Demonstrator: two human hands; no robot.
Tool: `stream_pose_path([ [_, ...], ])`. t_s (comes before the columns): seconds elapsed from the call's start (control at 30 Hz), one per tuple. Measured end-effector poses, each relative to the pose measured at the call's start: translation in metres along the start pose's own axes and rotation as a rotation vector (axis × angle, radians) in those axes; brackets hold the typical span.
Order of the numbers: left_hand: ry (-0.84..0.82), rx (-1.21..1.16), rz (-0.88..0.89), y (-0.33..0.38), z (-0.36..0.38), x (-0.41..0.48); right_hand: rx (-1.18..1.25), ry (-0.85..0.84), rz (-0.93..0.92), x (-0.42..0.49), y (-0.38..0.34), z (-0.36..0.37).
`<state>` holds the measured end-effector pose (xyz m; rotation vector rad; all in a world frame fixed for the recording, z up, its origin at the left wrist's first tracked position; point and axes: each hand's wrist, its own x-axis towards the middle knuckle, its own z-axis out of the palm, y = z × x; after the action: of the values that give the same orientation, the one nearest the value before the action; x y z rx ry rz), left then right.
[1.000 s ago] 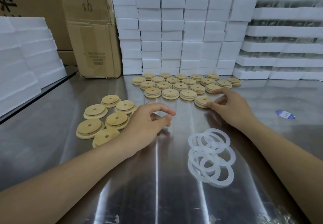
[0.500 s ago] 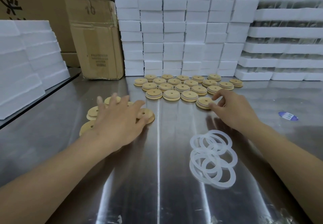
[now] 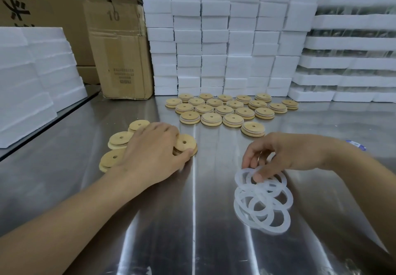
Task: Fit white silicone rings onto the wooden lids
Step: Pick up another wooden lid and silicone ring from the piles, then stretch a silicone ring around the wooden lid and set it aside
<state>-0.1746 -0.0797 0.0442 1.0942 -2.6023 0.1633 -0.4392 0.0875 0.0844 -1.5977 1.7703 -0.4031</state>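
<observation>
Foam blocks (image 3: pixel 32 77) stacked far left, cardboard box (image 3: pixel 120 56) standing behind on the steel worktop (image 3: pixel 192 231). Loose wooden lids (image 3: pixel 120 139) cluster left of centre. The left grip (image 3: pixel 154 152) lies palm down over them, fingers and thumb clasping the rightmost lid (image 3: pixel 186 142) by its edges. Centre back: rows of lids (image 3: pixel 225 110) lie flat and close together, pale band round their sides, just before a foam wall (image 3: pixel 225 38). Right of centre: a pile of white silicone rings (image 3: pixel 264 208) overlaps flat on the worktop. The right grip (image 3: pixel 285 156) sits at the pile's far edge, thumb and fingertips pinching the top ring (image 3: pixel 238 179). Blue sticker (image 3: pixel 356 144) just beyond the right wrist. Foam trays (image 3: pixel 353 60) stacked far right.
</observation>
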Motion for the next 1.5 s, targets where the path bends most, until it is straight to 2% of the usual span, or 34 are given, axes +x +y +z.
stream_pose_path([
  [0.1, 0.058, -0.157, 0.019, 0.005, -0.001, -0.004, -0.004, -0.036, -0.006, 0.0, -0.003, 0.001],
  [0.3, 0.041, -0.586, 0.115, 0.013, 0.005, -0.005, 0.025, -0.011, -0.004, 0.0, -0.005, 0.005],
  [0.4, 0.086, -0.646, 0.207, 0.02, 0.011, -0.007, 0.011, 0.007, -0.011, 0.001, -0.005, 0.008],
  [0.77, 0.097, -1.089, 0.095, 0.037, 0.026, -0.004, -0.039, 0.002, -0.047, 0.005, -0.011, 0.015],
  [0.87, 0.077, -1.129, 0.071, 0.036, 0.029, -0.002, 0.022, 0.081, -0.101, 0.006, -0.013, 0.018],
  [1.0, 0.063, -1.227, 0.035, 0.038, 0.028, -0.002, 0.16, 0.275, -0.203, 0.011, -0.018, 0.024],
  [1.17, 0.067, -1.196, 0.116, 0.04, 0.027, -0.004, 0.154, 0.524, -0.294, 0.023, -0.02, 0.035],
  [1.27, 0.107, -1.091, 0.17, 0.04, 0.03, -0.005, 0.185, 0.562, -0.347, 0.029, -0.017, 0.041],
  [1.5, 0.133, -1.032, 0.196, 0.037, 0.03, -0.003, 0.176, 0.586, -0.389, 0.035, -0.017, 0.044],
])
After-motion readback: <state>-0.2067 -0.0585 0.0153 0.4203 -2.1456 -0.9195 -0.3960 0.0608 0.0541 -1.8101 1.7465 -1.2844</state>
